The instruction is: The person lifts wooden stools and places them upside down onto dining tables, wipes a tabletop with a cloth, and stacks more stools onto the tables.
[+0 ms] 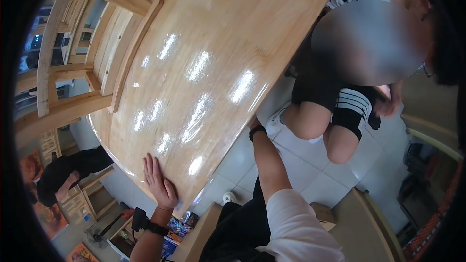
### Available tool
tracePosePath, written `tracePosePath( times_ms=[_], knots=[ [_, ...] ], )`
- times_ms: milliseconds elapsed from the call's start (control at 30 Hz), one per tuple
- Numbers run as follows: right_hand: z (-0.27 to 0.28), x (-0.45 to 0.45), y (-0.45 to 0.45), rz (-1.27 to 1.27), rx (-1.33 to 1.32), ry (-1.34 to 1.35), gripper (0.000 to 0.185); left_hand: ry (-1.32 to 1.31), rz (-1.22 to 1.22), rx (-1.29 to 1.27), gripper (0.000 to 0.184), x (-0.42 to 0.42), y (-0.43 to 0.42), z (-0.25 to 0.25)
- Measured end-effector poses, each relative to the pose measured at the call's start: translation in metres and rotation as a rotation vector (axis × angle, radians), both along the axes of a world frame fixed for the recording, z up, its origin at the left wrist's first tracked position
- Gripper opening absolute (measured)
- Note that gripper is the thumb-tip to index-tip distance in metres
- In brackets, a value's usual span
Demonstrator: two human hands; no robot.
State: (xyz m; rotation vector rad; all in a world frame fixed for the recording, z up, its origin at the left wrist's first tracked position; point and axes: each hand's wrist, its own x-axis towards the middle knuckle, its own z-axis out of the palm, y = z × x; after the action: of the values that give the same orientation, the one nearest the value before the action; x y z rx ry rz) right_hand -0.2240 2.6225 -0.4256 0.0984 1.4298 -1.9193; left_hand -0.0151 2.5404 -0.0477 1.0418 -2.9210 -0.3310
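A wooden table [218, 43] with a glossy top slants across the view. My left hand [159, 182] lies flat on its top near the lower corner, fingers stretched out, with nothing held. A black device is strapped at that wrist. My right hand [254, 123] is at the table's long edge on the right; a black band is round the wrist. The edge hides most of its fingers, so what it touches or holds cannot be made out.
A seated person [310, 116] in dark shorts is close on the right. An upturned wooden chair [124, 53] rests on the table at the left. Another person in black [77, 170] is at the far left. Below stand a cardboard box [199, 230] and a fan [97, 235].
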Motion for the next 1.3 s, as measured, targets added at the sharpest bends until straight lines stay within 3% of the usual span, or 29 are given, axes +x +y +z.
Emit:
tracePosePath(
  times_ms=[67, 167, 233, 367, 467, 900, 1000, 1300],
  knots=[
    [0.019, 0.003, 0.017, -0.046, -0.119, -0.528, 0.045, 0.003, 0.000, 0.003, 0.051, 0.001, -0.001, 0.001],
    [0.037, -0.001, 0.028, -0.061, 0.054, -0.126, 0.051, -0.010, 0.008, 0.004, 0.051, -0.002, -0.002, 0.002],
    [0.046, -0.009, 0.041, -0.075, 0.008, -0.504, 0.054, -0.008, 0.002, 0.002, 0.050, -0.005, -0.001, 0.004],
    [0.043, -0.009, 0.066, -0.060, -0.005, -0.370, 0.054, 0.007, -0.017, -0.016, 0.050, -0.003, 0.001, 0.002],
    [0.045, -0.011, 0.077, -0.026, -0.013, -0.479, 0.055, -0.007, -0.024, -0.042, 0.050, -0.004, 0.002, 0.003],
    [0.047, 0.005, 0.123, -0.045, 0.011, -0.459, 0.047, 0.006, -0.059, -0.056, 0.051, -0.003, 0.006, 0.003],
    [0.054, 0.011, 0.131, -0.091, 0.032, -0.472, 0.055, 0.024, -0.060, -0.051, 0.051, -0.001, 0.004, -0.001],
    [0.076, 0.051, 0.193, -0.050, 0.002, -0.492, 0.045, 0.048, -0.113, -0.087, 0.054, 0.006, 0.001, -0.004]
  ],
)
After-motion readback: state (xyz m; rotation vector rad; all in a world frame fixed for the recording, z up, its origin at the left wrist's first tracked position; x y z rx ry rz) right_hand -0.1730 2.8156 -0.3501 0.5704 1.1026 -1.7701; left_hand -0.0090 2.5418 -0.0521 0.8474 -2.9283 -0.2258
